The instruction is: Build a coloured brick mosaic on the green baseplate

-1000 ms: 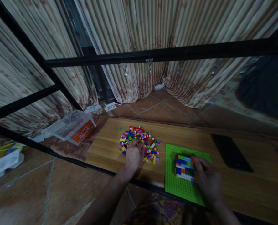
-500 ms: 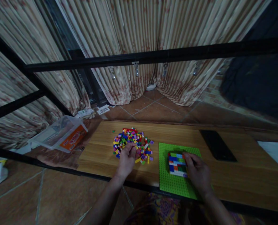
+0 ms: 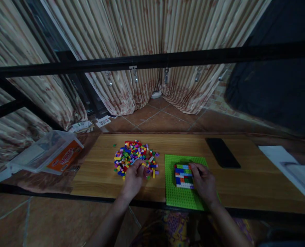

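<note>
Near the front of a heap of loose toy bricks (image 3: 132, 156), my left hand (image 3: 134, 177) is closed in a pinch, a small yellow brick (image 3: 143, 164) showing at its fingertips. On a green studded baseplate (image 3: 173, 199) sits a low block of joined bricks (image 3: 183, 176) in rows of blue, white, red and green. My right hand (image 3: 205, 181) grips the block's right edge with bent fingers, which hide that side of it.
All this lies on a wooden table (image 3: 90, 178). A black phone-like slab (image 3: 222, 152) and white paper (image 3: 283, 164) lie to the right. Left of the table stands a clear plastic box (image 3: 49, 151) with an orange label. A dark metal bar (image 3: 152, 61) crosses before the curtains.
The view has swung right, so everything sits further left. Against the heap, my left hand has drawn slightly towards me and right, with yellow now showing at its fingertips. My right hand stays at the block.
</note>
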`<state>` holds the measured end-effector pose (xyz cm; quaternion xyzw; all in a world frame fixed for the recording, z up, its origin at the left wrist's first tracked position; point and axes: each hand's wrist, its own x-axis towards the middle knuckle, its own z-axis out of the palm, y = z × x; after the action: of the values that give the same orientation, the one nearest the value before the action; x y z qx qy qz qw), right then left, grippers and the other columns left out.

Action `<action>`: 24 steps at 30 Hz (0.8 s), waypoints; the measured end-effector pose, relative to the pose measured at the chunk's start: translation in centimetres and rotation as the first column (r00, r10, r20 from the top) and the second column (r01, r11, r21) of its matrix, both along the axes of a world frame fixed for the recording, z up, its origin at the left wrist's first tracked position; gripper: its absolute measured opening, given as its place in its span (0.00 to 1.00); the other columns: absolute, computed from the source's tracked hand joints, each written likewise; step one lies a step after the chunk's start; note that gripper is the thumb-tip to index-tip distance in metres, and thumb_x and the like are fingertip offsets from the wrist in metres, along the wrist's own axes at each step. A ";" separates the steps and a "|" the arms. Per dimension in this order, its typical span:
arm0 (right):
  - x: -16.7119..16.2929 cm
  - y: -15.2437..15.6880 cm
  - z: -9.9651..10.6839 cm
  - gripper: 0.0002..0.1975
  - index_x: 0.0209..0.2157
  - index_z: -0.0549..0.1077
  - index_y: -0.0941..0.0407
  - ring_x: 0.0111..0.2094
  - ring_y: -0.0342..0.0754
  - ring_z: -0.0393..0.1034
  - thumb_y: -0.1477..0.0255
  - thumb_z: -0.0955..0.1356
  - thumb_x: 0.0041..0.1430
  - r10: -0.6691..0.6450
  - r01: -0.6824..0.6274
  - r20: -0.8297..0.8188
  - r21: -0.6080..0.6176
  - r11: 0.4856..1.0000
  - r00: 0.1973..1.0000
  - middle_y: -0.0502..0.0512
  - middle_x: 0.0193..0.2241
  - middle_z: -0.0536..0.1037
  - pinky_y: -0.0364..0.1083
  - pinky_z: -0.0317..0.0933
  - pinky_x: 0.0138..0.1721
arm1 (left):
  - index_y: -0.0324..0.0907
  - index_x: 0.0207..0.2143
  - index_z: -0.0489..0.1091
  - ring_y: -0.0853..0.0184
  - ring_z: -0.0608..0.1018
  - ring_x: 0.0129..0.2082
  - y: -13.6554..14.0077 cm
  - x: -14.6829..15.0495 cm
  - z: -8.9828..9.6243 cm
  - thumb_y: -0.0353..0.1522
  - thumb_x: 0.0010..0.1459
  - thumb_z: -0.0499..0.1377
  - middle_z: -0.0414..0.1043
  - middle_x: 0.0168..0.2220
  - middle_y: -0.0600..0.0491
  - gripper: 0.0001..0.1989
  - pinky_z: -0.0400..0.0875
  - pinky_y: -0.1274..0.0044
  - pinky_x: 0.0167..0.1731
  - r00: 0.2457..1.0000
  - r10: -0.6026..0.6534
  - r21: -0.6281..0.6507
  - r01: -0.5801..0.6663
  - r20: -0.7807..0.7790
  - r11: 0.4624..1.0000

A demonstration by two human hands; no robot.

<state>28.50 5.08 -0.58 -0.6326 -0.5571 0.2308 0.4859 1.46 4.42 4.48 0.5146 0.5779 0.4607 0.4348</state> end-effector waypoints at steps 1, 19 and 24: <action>0.0 0.0 0.1 0.19 0.35 0.78 0.55 0.41 0.53 0.72 0.55 0.63 0.60 0.001 -0.001 0.006 -0.002 1.000 1.000 0.58 0.38 0.80 0.52 0.63 0.45 | 0.43 0.34 0.66 0.69 0.75 0.23 0.1 0.1 -0.2 0.38 0.58 0.53 0.69 0.22 0.58 0.09 0.70 0.79 0.23 1.000 0.009 -0.013 -0.009 0.017 1.000; 0.0 0.1 0.1 0.20 0.35 0.78 0.54 0.41 0.54 0.71 0.55 0.63 0.61 0.004 -0.004 -0.002 0.010 1.000 1.000 0.58 0.37 0.80 0.53 0.63 0.46 | 0.43 0.40 0.74 0.64 0.78 0.39 2.1 -0.3 -1.9 0.32 0.60 0.54 0.77 0.40 0.50 0.10 0.73 0.73 0.42 0.882 0.125 0.315 0.027 -0.454 0.949; -0.1 0.1 0.1 0.19 0.35 0.78 0.54 0.41 0.53 0.72 0.55 0.63 0.60 -0.003 0.003 -0.013 0.008 1.000 1.000 0.58 0.37 0.80 0.52 0.63 0.45 | 0.43 0.38 0.76 0.67 0.77 0.35 1.4 1.4 -0.8 0.33 0.59 0.55 0.76 0.36 0.52 0.10 0.73 0.76 0.37 0.909 0.125 0.340 0.019 -0.397 0.940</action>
<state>28.36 5.15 -0.46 -0.6299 -0.5540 0.2322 0.4925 2.85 5.78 3.67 0.6507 0.5832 0.4451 0.1955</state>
